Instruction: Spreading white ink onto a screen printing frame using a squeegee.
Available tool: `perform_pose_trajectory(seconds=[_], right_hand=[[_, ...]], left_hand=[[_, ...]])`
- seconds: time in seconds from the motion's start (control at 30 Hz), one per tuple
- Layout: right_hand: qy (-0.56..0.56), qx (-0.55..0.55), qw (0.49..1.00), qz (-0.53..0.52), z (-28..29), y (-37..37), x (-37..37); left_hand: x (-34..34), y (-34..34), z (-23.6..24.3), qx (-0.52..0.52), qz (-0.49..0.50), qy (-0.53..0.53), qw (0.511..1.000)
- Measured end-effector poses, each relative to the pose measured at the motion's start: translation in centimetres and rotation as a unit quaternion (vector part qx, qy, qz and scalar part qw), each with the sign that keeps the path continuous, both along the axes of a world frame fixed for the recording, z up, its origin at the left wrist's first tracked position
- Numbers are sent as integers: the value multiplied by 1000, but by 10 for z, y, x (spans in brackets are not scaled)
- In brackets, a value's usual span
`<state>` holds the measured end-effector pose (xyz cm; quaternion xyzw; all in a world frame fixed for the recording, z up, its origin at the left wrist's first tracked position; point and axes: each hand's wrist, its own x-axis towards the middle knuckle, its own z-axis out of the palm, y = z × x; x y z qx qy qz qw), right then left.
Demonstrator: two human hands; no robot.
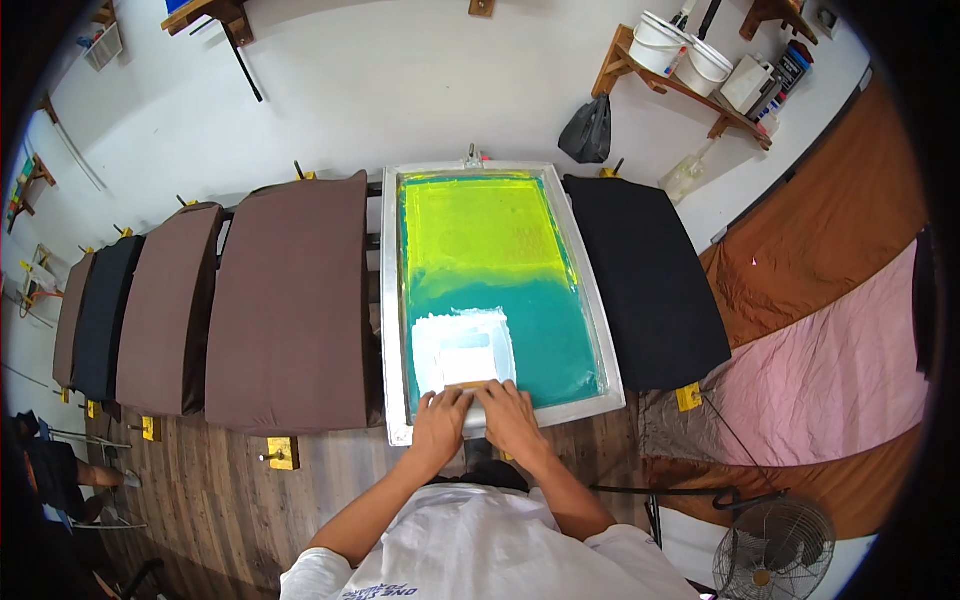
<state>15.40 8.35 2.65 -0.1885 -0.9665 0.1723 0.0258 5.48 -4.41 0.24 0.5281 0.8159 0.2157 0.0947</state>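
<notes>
A screen-printing frame (603, 330) with a silver metal rim lies in front of me. Its mesh is yellow-green on the far part and teal on the near part. White ink (463, 325) covers a patch near the close edge, around a brighter white rectangle. At that edge, both my hands grip a squeegee (466, 385), of which only a thin wooden strip shows between them. My left hand (440, 425) is closed on its left end and my right hand (508, 415) on its right end. The blade is hidden.
Brown fabric-covered boards (290, 300) and a dark one (106, 318) line up on the left; a black one (650, 290) sits right. White buckets (660, 45) stand on a wall shelf. A fan (773, 550) is at lower right. Part of another person (98, 475) shows far left.
</notes>
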Motion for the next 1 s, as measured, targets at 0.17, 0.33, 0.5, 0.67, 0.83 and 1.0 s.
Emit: perform_pose_trajectory(seconds=[0.17,0.33,0.5,0.67,0.83,1.0], right_hand=[[-115,-12,993,27,19,33,-31],[-97,-19,995,22,18,70,-85],[-28,-26,999,18,-2,37,-43],[-26,-38,999,14,7,13,-1],[-85,-33,995,50,28,52,-52],[-111,-60,991,31,18,90,-111]], left_hand=[[-35,28,18,-43,-21,-22,999],[-88,67,7,-39,4,2,999],[-48,35,-1,-15,-6,24,1000],[-8,8,10,-39,-12,-16,999],[-58,44,23,-98,-17,-20,995],[-115,86,1,-92,-2,24,995]])
